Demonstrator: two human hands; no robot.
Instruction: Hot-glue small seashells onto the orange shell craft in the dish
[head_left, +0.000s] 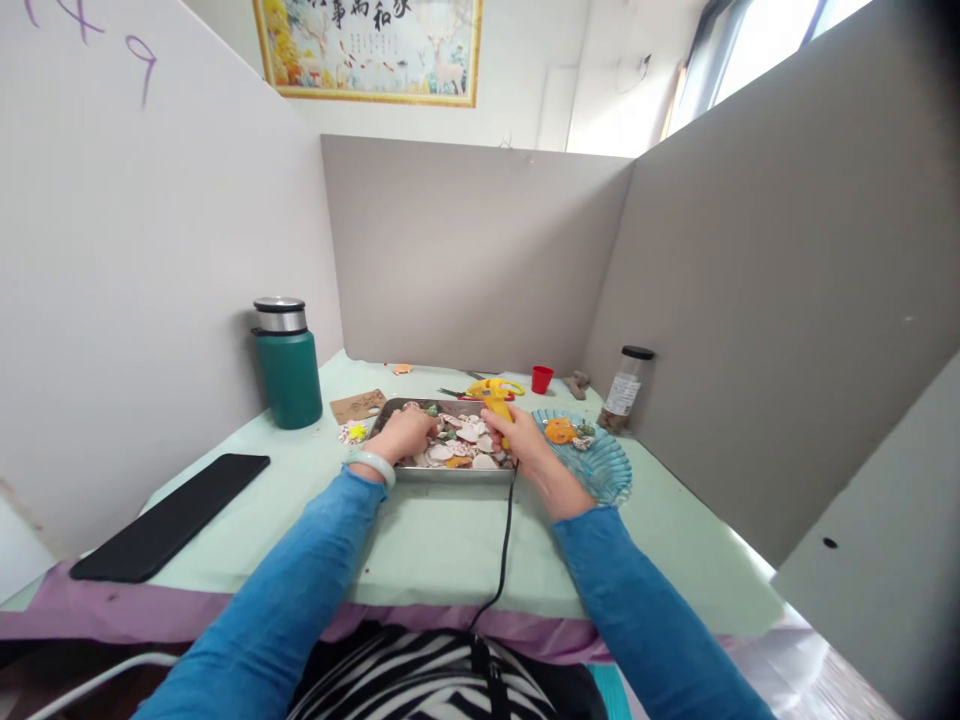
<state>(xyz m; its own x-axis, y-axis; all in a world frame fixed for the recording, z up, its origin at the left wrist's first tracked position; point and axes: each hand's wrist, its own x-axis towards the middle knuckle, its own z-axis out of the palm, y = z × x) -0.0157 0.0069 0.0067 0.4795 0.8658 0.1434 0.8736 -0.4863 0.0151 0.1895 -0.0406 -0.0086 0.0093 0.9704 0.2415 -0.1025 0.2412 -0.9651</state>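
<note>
My right hand (521, 438) is wrapped round the grip of a yellow hot glue gun (496, 398), its nozzle pointing left over the far edge of a metal tray (450, 477). From the grip a black cord (507, 535) runs down past the table's front edge. Seashells (469, 432), mostly white with some spotted, green and orange ones, fill the tray. My left hand (407, 432), with a pale bangle at the wrist, reaches into the tray's left side. Its fingers are curled together among the shells; what they hold, if anything, is hidden.
Right of the tray lies a blue glass plate (611, 470) bearing an orange piece and shells. Scissors (511, 387) and a red cup (541, 379) are behind. A lidded jar (624, 392) stands right; a green bottle (288, 375) and black phone-like slab (176, 515) are left. Partitions enclose the table.
</note>
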